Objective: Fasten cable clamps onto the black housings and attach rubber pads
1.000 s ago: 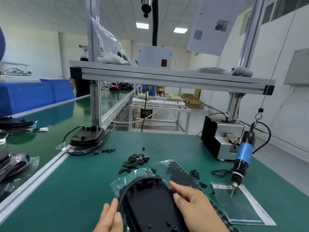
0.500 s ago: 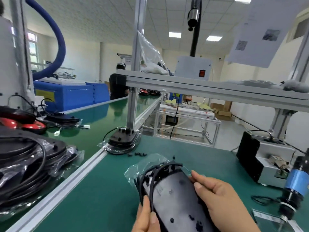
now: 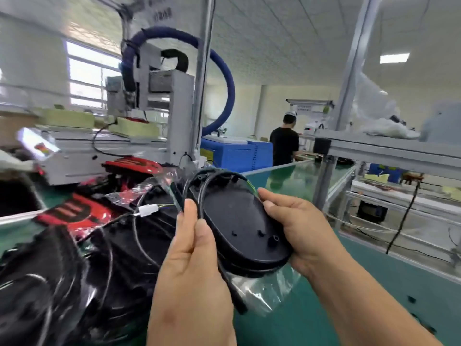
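Above the green desk (image 3: 411, 295), the black housing (image 3: 239, 226) was held up between both hands, its long axis running from 11 o'clock to 5 o'clock. The right hand (image 3: 301, 228) had its fingers curled round the 3 o'clock edge, while the left hand (image 3: 192, 253) at 9 o'clock pinched the black cable (image 3: 201, 196) looped along that rim. A heap of bagged housings (image 3: 74, 270) at 8 o'clock lay nearer the left hand, a likely place to set it; no brand showed on the housing, and the lettering on the sign (image 3: 162, 13) at 12 o'clock was too blurred to read.
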`<state>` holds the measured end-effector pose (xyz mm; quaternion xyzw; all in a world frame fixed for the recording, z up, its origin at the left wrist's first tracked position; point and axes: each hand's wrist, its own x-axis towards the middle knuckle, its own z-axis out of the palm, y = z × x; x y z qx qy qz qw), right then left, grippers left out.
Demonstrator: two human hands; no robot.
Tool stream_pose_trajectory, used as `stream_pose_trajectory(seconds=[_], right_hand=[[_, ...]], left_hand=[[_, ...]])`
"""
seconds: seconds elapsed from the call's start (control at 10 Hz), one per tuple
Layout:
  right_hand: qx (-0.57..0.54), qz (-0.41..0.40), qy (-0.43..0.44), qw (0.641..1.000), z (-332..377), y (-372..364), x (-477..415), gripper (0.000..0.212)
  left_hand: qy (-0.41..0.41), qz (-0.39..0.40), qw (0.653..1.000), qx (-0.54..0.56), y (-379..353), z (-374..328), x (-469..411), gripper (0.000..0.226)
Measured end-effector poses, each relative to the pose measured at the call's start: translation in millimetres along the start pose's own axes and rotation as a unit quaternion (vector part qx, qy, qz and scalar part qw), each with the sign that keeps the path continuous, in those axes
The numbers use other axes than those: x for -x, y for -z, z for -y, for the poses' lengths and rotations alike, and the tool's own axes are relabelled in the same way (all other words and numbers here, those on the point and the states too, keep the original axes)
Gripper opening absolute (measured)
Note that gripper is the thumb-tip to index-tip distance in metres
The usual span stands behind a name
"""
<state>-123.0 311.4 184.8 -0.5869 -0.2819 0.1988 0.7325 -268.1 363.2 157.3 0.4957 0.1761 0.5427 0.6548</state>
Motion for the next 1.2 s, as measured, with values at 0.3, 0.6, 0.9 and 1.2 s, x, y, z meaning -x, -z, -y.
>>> stream_pose_trajectory(seconds=[0.3,0.6,0.9,1.2], right_hand=[[0.042,0.170,-0.040,0.984,-35.2,-152.2,-31.3,0.027],[0.519,0.161,0.105,0.833,-65.4,-195.8,-41.0,0.032],[0.426,0.095,0.170,0.884,-59.7,-194.3,-33.2,0.054],[0.387,0.098,0.210,0.892,-61.6,-189.0,-29.0,0.051]], left_hand=[[-0.011,-0.203,0.976,0.083,98.9,-16.4,-59.7,0.026],[0.019,-0.281,0.935,-0.216,129.2,13.3,-78.5,0.042],[-0.080,-0.267,0.903,-0.327,142.0,5.3,-81.4,0.057],[-0.173,-0.175,0.807,-0.537,153.7,-25.9,-71.5,0.094]])
